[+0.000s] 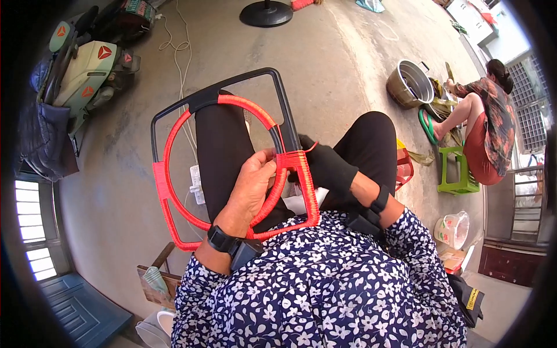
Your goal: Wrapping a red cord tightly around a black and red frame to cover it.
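Red cord is being wound around a black square frame with an inner ring, which is lying tilted across the lap of a seated person in black trousers and a navy flowered blouse. Left hand, bare and wearing a black wrist device, is curling its fingers around the ring's wrapped right side, pinching the cord there. Right hand, in a black glove, is closing on the frame's right bar just beside the fresh windings; whether it is also gripping the cord's loose end cannot be told. Part of the ring and the frame's left and lower edges are already showing red wrapping. Beyond the knees, a white cable is trailing over the concrete floor. At right, another person is sitting by a metal pot and a green stool. A parked scooter is standing at upper left.
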{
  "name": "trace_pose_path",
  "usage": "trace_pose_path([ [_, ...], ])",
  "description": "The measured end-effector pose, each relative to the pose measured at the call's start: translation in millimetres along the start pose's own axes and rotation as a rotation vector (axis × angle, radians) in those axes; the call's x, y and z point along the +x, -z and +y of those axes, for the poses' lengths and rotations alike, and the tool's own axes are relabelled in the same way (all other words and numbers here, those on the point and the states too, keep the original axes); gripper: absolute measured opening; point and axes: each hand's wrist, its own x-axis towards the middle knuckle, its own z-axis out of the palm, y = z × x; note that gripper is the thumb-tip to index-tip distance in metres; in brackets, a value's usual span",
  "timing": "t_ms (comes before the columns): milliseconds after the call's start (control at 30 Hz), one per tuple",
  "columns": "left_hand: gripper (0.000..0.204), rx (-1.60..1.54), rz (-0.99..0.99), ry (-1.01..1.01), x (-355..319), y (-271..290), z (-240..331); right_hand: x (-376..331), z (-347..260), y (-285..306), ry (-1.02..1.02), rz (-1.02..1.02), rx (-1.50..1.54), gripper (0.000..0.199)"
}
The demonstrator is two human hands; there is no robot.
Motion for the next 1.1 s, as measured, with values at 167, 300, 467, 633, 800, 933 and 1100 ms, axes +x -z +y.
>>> trace_pose_path([
  [167,0.017,0.374,0.249,-0.637,-5.1,1.2,-3.7,15.5,-5.7,13.1,-0.11,0.293,0.283,0.074],
  [300,0.019,0.512,0.328,-0.943,-13.9,-10.8,7.5,8.2,-39.4,14.8,0.435,0.451,-0.162,0.058],
  [467,0.021,0.45,0.257,-0.963,-13.9,-15.9,7.1,16.3,-45.7,-1.4,0.381,0.388,-0.032,0.036],
  [633,0.013,0.51,0.252,-0.575,-9.4,1.9,-1.1,-32.7,-27.6,69.8,0.172,0.327,-0.368,0.022],
  [800,0.02,0.209,0.085,-0.185,-13.3,-4.8,5.4,-131.2,99.0,163.1,-0.182,0.667,-0.485,0.021],
  [933,0.02,0.083,0.022,-0.104,-8.7,3.2,-0.4,-210.5,167.4,228.7,-0.221,1.273,0.379,0.024],
  [1100,0.019,0.035,0.061,-0.146,-8.0,-0.1,-3.0,-154.9,115.2,182.5,-0.132,0.871,0.54,0.015],
])
